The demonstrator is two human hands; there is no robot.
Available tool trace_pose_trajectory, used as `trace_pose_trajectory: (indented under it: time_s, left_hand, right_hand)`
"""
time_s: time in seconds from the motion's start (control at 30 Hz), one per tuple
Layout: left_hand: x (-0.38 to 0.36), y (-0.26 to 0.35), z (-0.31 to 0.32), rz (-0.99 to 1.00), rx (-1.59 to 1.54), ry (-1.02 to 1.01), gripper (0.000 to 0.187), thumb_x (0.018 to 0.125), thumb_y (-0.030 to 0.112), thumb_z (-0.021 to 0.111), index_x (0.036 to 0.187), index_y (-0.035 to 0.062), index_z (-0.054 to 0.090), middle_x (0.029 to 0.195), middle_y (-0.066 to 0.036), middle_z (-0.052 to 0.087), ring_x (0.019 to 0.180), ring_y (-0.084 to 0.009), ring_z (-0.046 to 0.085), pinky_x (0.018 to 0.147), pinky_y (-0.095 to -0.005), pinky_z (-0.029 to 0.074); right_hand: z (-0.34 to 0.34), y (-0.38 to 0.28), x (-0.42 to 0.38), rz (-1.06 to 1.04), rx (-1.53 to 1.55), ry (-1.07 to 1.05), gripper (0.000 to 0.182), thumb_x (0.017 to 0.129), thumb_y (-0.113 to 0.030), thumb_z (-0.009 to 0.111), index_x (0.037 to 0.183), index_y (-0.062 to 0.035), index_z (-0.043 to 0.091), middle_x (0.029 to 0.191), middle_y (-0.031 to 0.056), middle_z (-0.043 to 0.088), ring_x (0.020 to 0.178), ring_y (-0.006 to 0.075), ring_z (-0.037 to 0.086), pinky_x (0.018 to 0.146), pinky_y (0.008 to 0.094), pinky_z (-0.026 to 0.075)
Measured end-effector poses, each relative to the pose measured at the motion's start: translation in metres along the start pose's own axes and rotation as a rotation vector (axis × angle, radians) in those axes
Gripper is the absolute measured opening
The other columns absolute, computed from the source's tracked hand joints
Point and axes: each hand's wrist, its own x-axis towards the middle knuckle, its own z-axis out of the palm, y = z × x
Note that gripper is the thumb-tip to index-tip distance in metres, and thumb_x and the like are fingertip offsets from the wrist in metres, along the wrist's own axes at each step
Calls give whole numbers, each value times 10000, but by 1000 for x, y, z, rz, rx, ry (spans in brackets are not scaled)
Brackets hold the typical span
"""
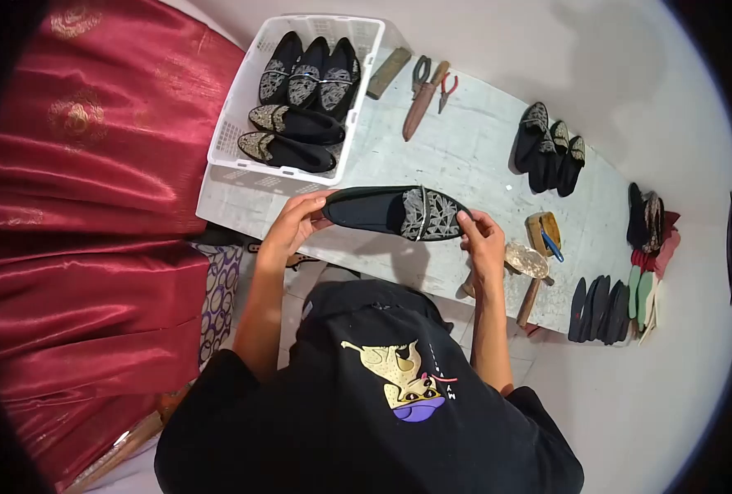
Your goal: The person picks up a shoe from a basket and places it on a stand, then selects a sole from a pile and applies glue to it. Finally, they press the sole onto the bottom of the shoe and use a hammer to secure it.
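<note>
A black loafer (366, 209) with a grey patterned vamp and a thin strap across it is held level above the table's front edge. At its heel, my left hand (297, 221) grips with the thumb on top and the fingers beneath. My right hand (483, 235) pinches the toe end, thumb on the upper. The shoe's opening faces up, and its dark lining shows. Beyond my left hand stands a white plastic basket (214, 142) that holds several similar shoes, some with grey vamps and some with gold ones.
On the white table (465, 156) lie a sheathed knife (420, 109), red-handled pliers (446, 92), a dark block (389, 72) and a hammer (530, 298). More shoes (532, 138) stand at the back right. Dark insoles (600, 308) line the right edge. A red curtain (94, 247) hangs at left.
</note>
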Motion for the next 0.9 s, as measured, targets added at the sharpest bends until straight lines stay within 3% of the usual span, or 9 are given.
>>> trace_pose_trajectory:
  time_s: [0.07,0.13,0.3,0.5,0.6,0.8,0.9]
  left_hand:
    - [4,-12,8,-23,-16,-21,508,1009,242,602,1421,-54,574,1287,-135,699,1141,-208,694,1035,-372,543]
    - [12,14,-55,-5,-64,-46,498,1009,238,599,1410,-56,579,1286,-136,699,1143,-211,695,1033,-378,546]
    - [20,32,-88,19,-122,-98,493,1000,240,608,1395,-52,578,1289,-149,696,1178,-224,691,1048,-403,548]
    - [29,59,-126,49,-205,-34,527,964,165,645,1438,-34,529,1277,-138,689,1156,-196,699,980,-366,592]
    - [45,74,-135,127,-240,20,576,937,134,661,1463,-29,492,1250,-120,665,1131,-209,705,978,-357,596]
    - [93,118,-152,194,-419,254,537,963,127,635,1455,1,461,1282,-131,637,1188,-252,668,1060,-407,557]
    - [118,130,-165,233,-500,364,433,985,124,639,1382,23,499,1239,-112,625,1156,-257,661,1063,-419,556]
  right_hand:
    - [-5,0,3,-99,229,73,477,937,-287,822,1287,-56,594,923,-8,721,822,71,642,691,251,473]
    - [73,-35,19,-126,249,142,443,942,-277,818,1259,-71,588,932,-2,721,824,75,643,693,258,478]
    - [134,-70,54,-157,464,168,321,968,-251,791,1113,-133,530,965,27,721,858,90,647,705,296,511]
    - [199,-116,118,-182,314,193,289,979,-289,779,1046,-135,543,926,12,704,804,79,617,649,276,494]
    - [224,-136,172,-256,168,103,288,971,-295,789,989,-109,570,866,-10,670,762,67,593,621,245,462]
    - [297,-202,257,-384,149,-81,418,862,-138,827,1205,-20,621,989,23,668,875,113,637,737,270,523]
    - [341,-223,295,-397,85,-50,369,860,-114,796,1187,7,674,991,52,708,865,121,644,739,265,514]
